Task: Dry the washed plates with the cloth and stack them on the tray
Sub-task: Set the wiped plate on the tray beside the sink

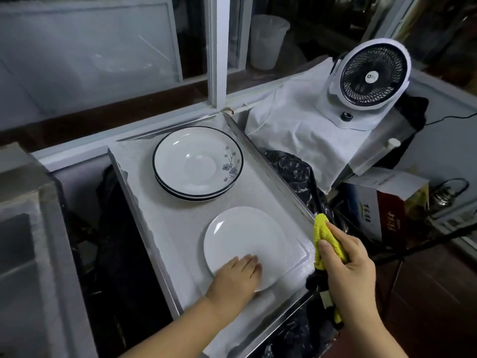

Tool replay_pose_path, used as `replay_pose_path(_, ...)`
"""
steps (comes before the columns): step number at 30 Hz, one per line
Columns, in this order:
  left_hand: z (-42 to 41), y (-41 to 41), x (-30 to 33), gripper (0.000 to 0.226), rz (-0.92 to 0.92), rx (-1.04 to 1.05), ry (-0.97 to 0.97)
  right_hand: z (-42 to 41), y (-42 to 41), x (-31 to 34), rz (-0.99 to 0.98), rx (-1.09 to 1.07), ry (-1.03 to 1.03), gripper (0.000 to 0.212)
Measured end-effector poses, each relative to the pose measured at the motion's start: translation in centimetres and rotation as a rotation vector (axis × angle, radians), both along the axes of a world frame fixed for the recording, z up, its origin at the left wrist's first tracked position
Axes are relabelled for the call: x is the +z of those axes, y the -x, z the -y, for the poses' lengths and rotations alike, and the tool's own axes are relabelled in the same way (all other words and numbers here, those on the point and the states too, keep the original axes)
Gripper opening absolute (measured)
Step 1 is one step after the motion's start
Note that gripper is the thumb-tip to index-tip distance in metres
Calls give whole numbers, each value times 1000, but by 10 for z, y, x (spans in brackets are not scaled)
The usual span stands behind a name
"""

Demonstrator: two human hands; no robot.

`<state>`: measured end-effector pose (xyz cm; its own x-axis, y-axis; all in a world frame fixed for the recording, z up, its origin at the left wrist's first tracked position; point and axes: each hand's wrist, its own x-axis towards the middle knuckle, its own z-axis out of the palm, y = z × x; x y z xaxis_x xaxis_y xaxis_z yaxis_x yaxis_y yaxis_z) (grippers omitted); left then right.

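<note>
Tray (165,228): your long metal tray with its mesh liner runs away from you toward the window; it is the landing place for dried plates, so everything you handle sits on it
Fan (371,68): a small white desk fan stands on a white cloth beyond the tray's right edge, well apart from the plates and off your working path
Rimmed stack (197,164): black-rimmed plates with a plum-blossom print sit nested at the far end of the tray, probably parked there to keep the near end free for work
White plate (245,241): a plain plate lies flat on the liner at the near end, apart from the stack; I judge it to be the one in hand
Right hand (346,262): you clench the yellow cloth (326,236), bunched, over the tray's right rim just beside the white plate, ready to wipe
Left hand (238,277): your fingers lie straight and flat on the plate's near edge, grasping nothing, likely pinning it so that it cannot slide on the mesh
</note>
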<state>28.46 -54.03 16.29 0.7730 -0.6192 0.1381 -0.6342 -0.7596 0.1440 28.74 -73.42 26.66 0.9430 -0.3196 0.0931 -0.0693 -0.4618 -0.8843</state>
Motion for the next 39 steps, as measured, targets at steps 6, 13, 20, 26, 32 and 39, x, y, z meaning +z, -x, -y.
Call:
replay_pose_path(6,-14,8,22,53,-97,30,-89,-29,-8,8,67,85,26,36)
replay_pose_path(13,-68,30,66,28,-88,297,-46,-76,-39,-6,22,314,160,33)
replay_pose_path(20,-81,39,51,34,-183,311,-141,-129,-57,-56,219,888,730,42)
replay_pose_path(26,-73,38,23,51,-182,207,-97,-139,-79,-88,274,895,795,40)
replay_pose_path(32,-69,35,17,45,-181,211,-105,-132,-108,-94,213,699,861,34)
replay_pose_path(39,-69,36,22,51,-221,224,-175,-102,-120,-92,37,525,890,38)
